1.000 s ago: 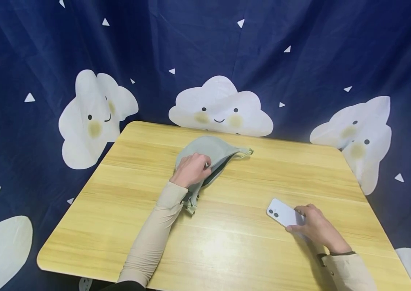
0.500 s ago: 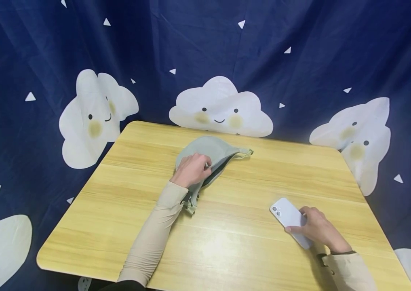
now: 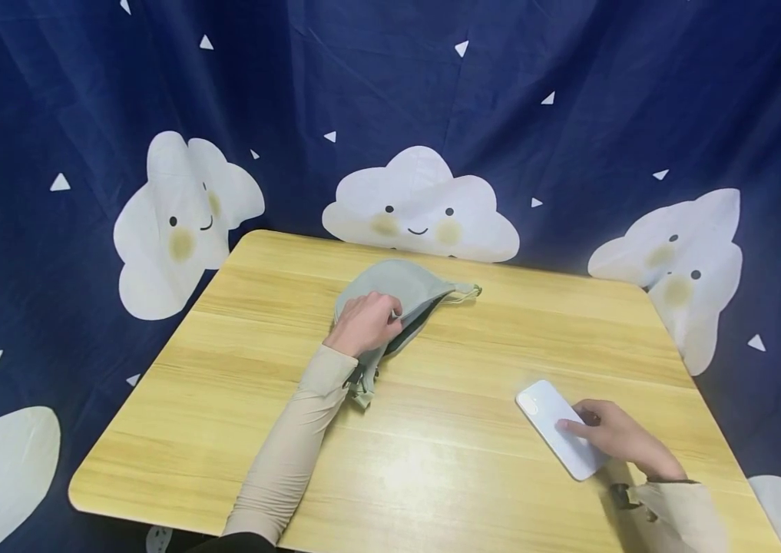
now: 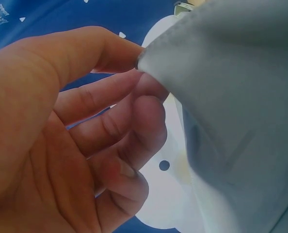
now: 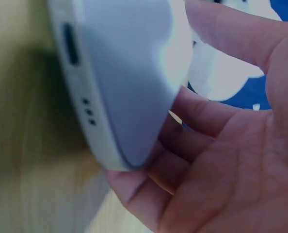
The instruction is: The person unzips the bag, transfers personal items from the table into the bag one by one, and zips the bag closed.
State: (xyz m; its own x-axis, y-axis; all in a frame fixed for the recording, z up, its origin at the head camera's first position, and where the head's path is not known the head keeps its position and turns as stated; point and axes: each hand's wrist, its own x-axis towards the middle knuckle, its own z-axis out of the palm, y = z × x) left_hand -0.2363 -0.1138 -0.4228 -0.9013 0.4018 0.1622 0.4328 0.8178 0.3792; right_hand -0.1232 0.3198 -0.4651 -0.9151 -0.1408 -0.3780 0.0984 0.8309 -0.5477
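Note:
My left hand (image 3: pixel 365 322) pinches the edge of a grey-green fabric bag (image 3: pixel 397 280) lying toward the back of the table. In the left wrist view, thumb and index finger meet at a corner of its cloth (image 4: pixel 231 97), the other fingers curled below. A dark opening runs along the bag's right side. At the right, my right hand (image 3: pixel 614 434) grips a white smartphone (image 3: pixel 559 426) between thumb and fingers, its back facing up. The right wrist view shows the phone's bottom edge (image 5: pixel 88 116), with port and small holes, tilted above the table.
The wooden table (image 3: pixel 473 461) has rounded corners. A cord with a toggle (image 3: pixel 469 292) trails from the bag's right tip, and a strap with a buckle (image 3: pixel 362 392) lies at its near end. A blue curtain (image 3: pixel 390 84) with clouds hangs behind.
The phone has turned in my right hand, its lower end swinging out toward me. The right hand has shifted slightly right, with its thumb now over the phone's back. My left hand stays put.

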